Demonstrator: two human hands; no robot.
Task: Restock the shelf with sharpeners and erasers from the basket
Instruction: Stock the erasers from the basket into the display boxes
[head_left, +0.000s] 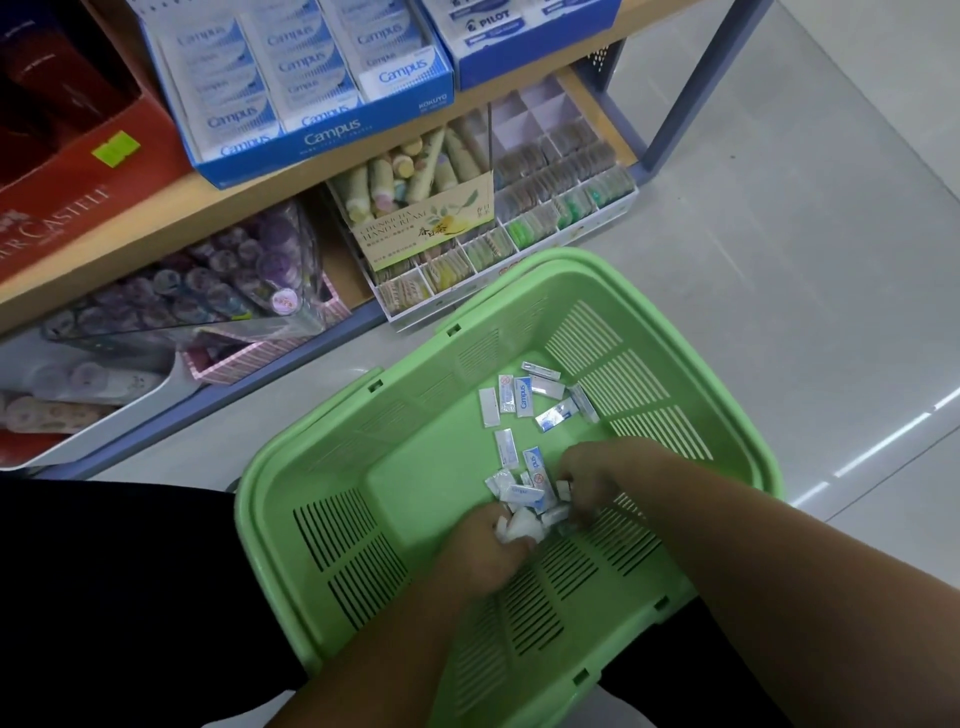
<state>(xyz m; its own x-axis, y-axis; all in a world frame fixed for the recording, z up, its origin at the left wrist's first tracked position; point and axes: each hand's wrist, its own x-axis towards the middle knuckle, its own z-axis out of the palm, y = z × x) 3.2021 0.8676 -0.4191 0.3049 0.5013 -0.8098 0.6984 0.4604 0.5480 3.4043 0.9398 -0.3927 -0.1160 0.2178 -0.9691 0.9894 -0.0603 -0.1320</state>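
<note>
A green plastic basket sits on the floor in front of the shelf. Several small white and blue Campus erasers lie loose on its bottom, in a far cluster and a near pile. My left hand is inside the basket, its fingers curled round a bunch of erasers. My right hand reaches in from the right and pinches erasers at the near pile. On the shelf above stands a blue Campus display box filled with rows of the same erasers.
The lower shelf holds a hand cream display, a white divided tray of small packets, a clear case of purple tapes and a pink striped box. A red Faber-Castell box and a Pilot box stand above. Grey floor lies to the right.
</note>
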